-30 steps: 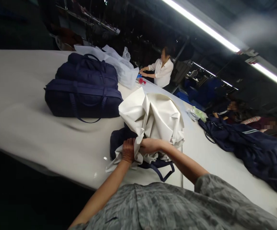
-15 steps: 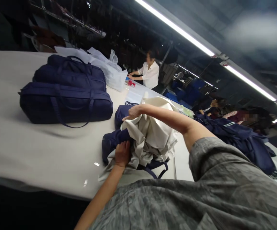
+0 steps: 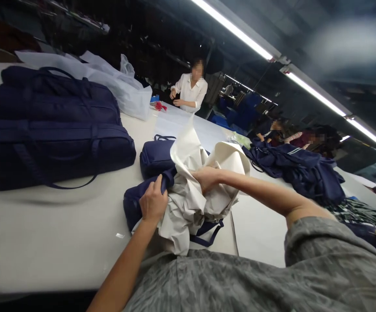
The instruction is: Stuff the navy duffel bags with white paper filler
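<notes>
My left hand [image 3: 153,201] is closed on the opened edge of a navy bag [image 3: 130,201] lying on the table in front of me. Crumpled off-white sheeting [image 3: 188,208], which looks like paper, bulges over the bag's right side. My right hand [image 3: 205,178] grips into the middle of the sheeting, its fingertips hidden among the folds. Navy straps [image 3: 209,236] stick out under the sheeting near my body. Just behind the held bag sits another navy bag [image 3: 155,158] with a small top handle.
Full navy duffel bags [image 3: 54,145] stand at the left of the white table [image 3: 54,242]. Behind them lies translucent plastic sheeting [image 3: 132,97]. Navy cloth items [image 3: 305,169] are heaped at the right. A person in white [image 3: 189,93] stands across the table; other people are farther right.
My right hand has moved from the sheeting's far left edge down and right into its middle. The sheeting's top now stands up in peaks. My left hand has shifted up along the bag's edge.
</notes>
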`<state>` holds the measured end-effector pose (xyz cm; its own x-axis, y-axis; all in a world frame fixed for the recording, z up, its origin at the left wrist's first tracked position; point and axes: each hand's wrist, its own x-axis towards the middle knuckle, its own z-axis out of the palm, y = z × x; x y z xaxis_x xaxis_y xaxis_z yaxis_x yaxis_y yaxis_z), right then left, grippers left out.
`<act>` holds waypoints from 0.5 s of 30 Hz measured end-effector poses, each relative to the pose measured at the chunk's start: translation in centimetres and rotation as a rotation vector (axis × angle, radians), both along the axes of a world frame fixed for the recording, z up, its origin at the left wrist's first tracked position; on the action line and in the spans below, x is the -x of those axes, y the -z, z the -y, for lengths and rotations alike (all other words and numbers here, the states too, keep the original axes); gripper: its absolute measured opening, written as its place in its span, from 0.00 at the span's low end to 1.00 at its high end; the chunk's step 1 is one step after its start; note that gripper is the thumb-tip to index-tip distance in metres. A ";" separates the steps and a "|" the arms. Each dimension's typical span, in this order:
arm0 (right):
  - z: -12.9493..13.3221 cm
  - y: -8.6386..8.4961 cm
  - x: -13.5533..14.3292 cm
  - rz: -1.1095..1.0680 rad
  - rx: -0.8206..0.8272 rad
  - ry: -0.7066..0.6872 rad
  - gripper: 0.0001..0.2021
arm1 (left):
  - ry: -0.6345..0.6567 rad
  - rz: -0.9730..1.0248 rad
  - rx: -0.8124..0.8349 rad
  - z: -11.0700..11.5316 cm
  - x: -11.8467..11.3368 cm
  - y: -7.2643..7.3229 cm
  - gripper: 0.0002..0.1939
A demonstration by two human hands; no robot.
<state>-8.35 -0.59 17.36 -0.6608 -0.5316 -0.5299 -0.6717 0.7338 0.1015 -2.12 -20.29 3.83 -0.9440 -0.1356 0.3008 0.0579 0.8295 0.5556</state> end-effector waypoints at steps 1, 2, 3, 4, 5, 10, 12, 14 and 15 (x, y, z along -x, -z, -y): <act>0.2 0.2 -0.4 0.011 0.023 -0.024 0.40 | 0.003 -0.005 0.034 0.0 0.3 -0.5 0.27; 0.3 0.5 -0.9 0.016 0.066 -0.045 0.36 | 0.001 -0.015 0.071 0.0 0.7 -1.0 0.27; 0.4 0.8 -1.5 0.026 0.129 -0.061 0.32 | 0.004 -0.036 0.111 0.1 1.2 -1.5 0.28; 0.4 1.3 -2.1 0.043 0.208 -0.062 0.28 | 0.020 -0.067 0.160 0.2 1.8 -1.9 0.28; 0.2 1.7 -2.8 0.064 0.290 -0.046 0.24 | 0.058 -0.103 0.215 0.3 2.3 -2.4 0.27; -1.5 2.4 -5.4 0.011 0.373 0.075 0.15 | 0.558 -0.101 0.293 0.7 5.7 -4.6 0.16; -2.3 2.1 -5.8 -0.144 0.350 0.066 0.13 | 0.649 -0.052 0.235 0.8 7.3 -5.1 0.12; -2.9 2.0 -5.9 -0.244 0.386 0.054 0.13 | 0.637 -0.012 0.155 1.0 9.0 -5.2 0.10; -3.2 2.1 -6.0 -0.239 0.423 0.046 0.14 | 0.609 0.008 0.100 1.0 9.8 -5.1 0.09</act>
